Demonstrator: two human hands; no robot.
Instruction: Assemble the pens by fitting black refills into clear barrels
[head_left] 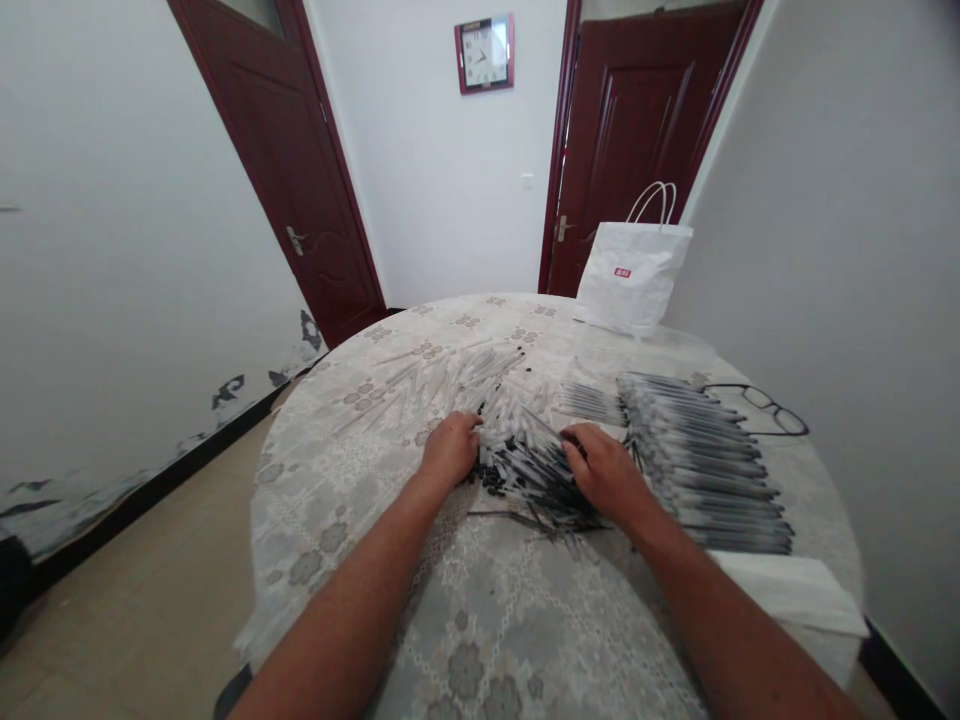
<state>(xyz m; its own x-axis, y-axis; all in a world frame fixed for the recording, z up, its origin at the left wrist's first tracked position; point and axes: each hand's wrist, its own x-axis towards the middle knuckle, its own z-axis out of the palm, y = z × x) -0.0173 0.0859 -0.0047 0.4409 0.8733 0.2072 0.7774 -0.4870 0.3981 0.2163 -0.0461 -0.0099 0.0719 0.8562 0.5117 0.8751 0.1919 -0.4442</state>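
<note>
My left hand (451, 447) is at the left edge of the pile, its fingers curled together beside small black caps (491, 478). Whatever those fingertips pinch is too small to make out. Across the pile, my right hand (602, 465) is closed, thumb against forefinger, on what looks like a slim pen (541, 422) pointing up and left. Between the hands lie dark pen refills (536, 472) in a loose heap. Clear pen barrels (469, 375) are scattered behind them. To the right, finished-looking pens (697, 465) lie side by side in a long stack.
The round table has a patterned cloth (315, 540). A white paper bag (637, 275) stands at the back right. Eyeglasses (780, 412) rest beside the stacked pens, and a folded white sheet (791, 592) lies at the right front edge.
</note>
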